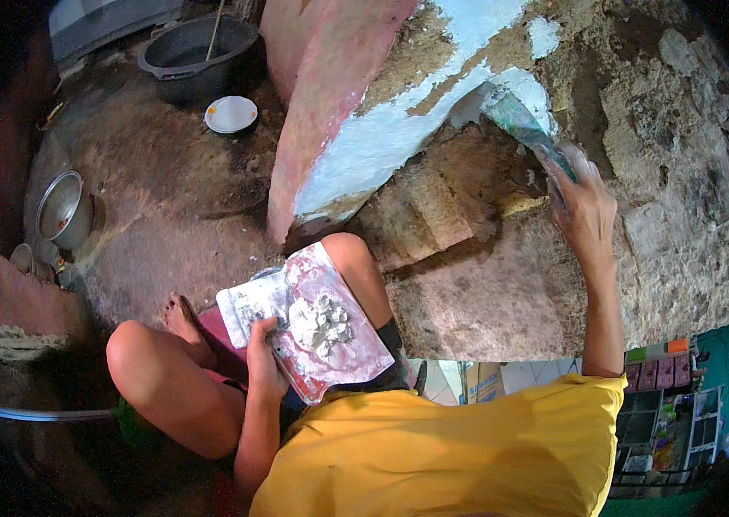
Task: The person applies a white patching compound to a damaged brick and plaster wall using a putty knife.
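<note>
My right hand [584, 194] is closed round a putty knife [515, 119]. Its wide, greenish, smeared blade lies against a patch of fresh white putty [530, 93] on the rough wall. White putty also coats a band of the wall [364, 151] to the left, beside pink paint. Over my lap, my left hand [266, 366] grips the near left edge of a flat board [364, 353], thumb on top. A lumpy heap of white putty [321, 326] sits on the board. A white-smeared flat piece [248, 302] is beside it, partly under my thumb; its kind is unclear.
A large dark basin [201, 65] with a stick in it stands at the far left, near a white plate [231, 114]. A metal pot [65, 211] lies tilted farther left. A stone-like ledge [502, 302] runs before me; shelves [666, 422] stand at lower right.
</note>
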`<action>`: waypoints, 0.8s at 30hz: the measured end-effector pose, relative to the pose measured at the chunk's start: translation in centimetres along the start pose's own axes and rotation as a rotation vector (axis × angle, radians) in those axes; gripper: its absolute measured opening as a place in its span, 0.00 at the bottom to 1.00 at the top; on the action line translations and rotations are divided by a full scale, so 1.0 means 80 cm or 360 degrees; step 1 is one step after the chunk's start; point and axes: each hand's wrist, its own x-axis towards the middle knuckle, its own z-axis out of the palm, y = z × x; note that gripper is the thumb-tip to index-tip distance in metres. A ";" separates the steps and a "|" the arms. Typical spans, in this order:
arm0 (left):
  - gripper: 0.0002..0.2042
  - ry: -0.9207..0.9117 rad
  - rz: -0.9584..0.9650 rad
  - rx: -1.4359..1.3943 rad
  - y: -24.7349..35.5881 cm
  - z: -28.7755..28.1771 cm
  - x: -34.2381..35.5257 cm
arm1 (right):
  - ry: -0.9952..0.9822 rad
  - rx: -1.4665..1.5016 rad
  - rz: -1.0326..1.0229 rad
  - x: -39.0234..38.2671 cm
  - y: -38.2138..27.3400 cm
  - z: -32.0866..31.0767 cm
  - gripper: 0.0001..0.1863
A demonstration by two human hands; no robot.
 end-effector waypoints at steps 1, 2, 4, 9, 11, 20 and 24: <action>0.16 -0.0009 -0.0007 -0.0001 0.000 0.000 0.000 | 0.0004 -0.0045 -0.0033 0.001 0.000 0.000 0.30; 0.16 -0.0003 0.0000 -0.0006 0.001 0.000 0.000 | 0.0010 -0.0085 -0.0064 0.002 0.000 0.000 0.30; 0.16 0.0007 0.0012 -0.0013 0.001 0.000 0.000 | 0.0026 -0.0101 -0.0047 0.003 -0.003 -0.005 0.24; 0.15 0.0009 0.0010 0.0000 -0.003 -0.003 0.006 | -0.0007 -0.0130 0.0024 -0.002 0.007 -0.017 0.25; 0.16 0.0009 0.0002 0.0008 -0.004 -0.004 0.007 | 0.0090 -0.0160 0.0014 0.002 0.011 -0.023 0.23; 0.17 0.0099 0.0036 0.0176 0.003 0.008 -0.005 | 0.0064 -0.0224 -0.0091 0.045 0.000 -0.068 0.20; 0.17 0.0082 0.0000 0.0158 0.005 0.008 -0.003 | -0.0002 -0.0294 -0.0097 0.065 -0.015 -0.072 0.18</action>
